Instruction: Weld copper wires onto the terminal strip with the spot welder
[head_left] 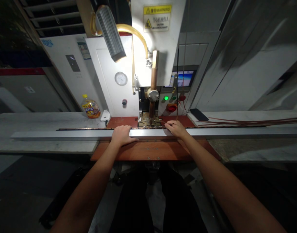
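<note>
Left hand (121, 135): partly closed over the silver bar (78, 135); fingers draped over its far edge, thumb along the near side; it has hold of the bar left of the machine's copper post (151, 110).
Right hand (176, 128): fingers curled, thumb and forefinger brought close together just right of the post's foot; whether they pinch anything – I cannot tell; the wrist lies over the bar.
Silver bar: long and level, running across both sides of the tabletop (24, 117) and past the right edge of view; in front of the post.
Dark strip (82, 129): thin, edged in copper colour, along the bar's far side; both hands are beside it.
Brown board (138, 150): below the bar, with screws near its middle.
Machine front: round gauge (121, 78) at left; lit green button (166, 98), red knob (172, 107) and screen (183, 79) at right; lamp (111, 34) above.
Tabletop, left: yellow-capped bottle (91, 108), upright; small white device (105, 116) just beside it.
Tabletop, right: dark phone (199, 114) – lying flat; thin brown rods (260, 122) beyond it.
</note>
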Demonstrator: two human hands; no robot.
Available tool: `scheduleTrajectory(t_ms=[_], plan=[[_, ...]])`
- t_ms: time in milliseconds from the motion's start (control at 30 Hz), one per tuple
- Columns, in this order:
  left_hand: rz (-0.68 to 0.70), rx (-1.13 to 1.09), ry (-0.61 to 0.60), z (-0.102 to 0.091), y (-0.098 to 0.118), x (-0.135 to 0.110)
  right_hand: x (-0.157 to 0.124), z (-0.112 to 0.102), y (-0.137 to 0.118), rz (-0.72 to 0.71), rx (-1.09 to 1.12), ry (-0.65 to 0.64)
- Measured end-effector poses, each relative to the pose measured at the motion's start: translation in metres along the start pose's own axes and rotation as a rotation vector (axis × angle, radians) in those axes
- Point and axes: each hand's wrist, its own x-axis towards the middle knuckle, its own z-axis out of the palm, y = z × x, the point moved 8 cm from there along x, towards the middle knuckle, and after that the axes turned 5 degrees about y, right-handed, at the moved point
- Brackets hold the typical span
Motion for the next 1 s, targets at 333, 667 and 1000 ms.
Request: scheduleTrajectory(t_ms=[333, 667, 1000], plan=[[-0.007, 0.002, -0.009, -0.0004, 0.0031, 0.0003, -0.0011, -0.0016, 0.0032, 0.001, -0.012, 0.014], [-0.006, -0.018, -0.014, -0.0014, 0.0063, 0.0012, -0.002, -0.0038, 0.005, 0.006, -0.005, 0.024], [0.01, -0.006, -0.006, -0.0009, 0.0088, 0.0015, -0.0022, -0.0043, 0.0055, -0.002, 0.011, 0.019]])
